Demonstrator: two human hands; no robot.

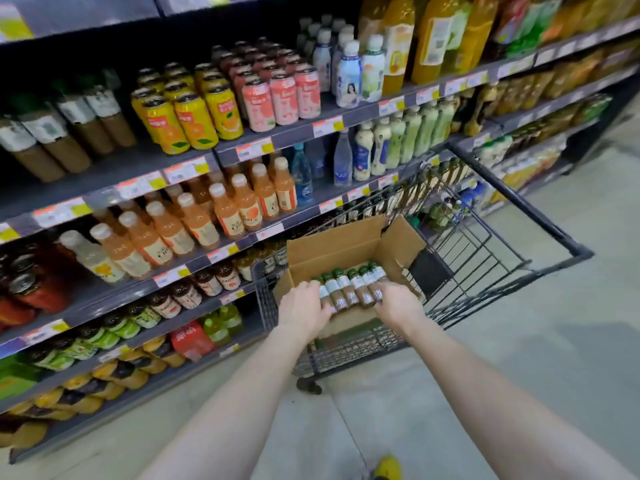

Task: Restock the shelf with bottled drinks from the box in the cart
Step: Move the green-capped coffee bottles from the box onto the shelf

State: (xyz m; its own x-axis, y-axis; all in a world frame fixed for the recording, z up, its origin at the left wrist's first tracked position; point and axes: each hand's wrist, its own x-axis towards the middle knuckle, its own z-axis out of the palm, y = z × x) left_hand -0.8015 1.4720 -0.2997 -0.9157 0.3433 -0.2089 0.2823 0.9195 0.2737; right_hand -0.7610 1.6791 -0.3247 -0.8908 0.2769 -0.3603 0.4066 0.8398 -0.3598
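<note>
An open cardboard box (pixel 332 249) sits in the near end of a black wire cart (pixel 519 268). A row of several brown bottles (pixel 349 287) with green caps and pale labels is held between my hands above the box. My left hand (pixel 304 306) grips the left end of the row, and my right hand (pixel 398 303) grips the right end. Matching brown bottles (pixel 69 133) with green caps stand on the shelf at the upper left.
The shelving (pixel 194 258) runs along the left, packed with yellow cans (pixel 194 119), pink cans (pixel 284 95), orange bottles (pixel 207 216) and white bottles. The cart stands close against the shelves. Bare grey floor (pixel 519 358) lies to the right and behind the cart.
</note>
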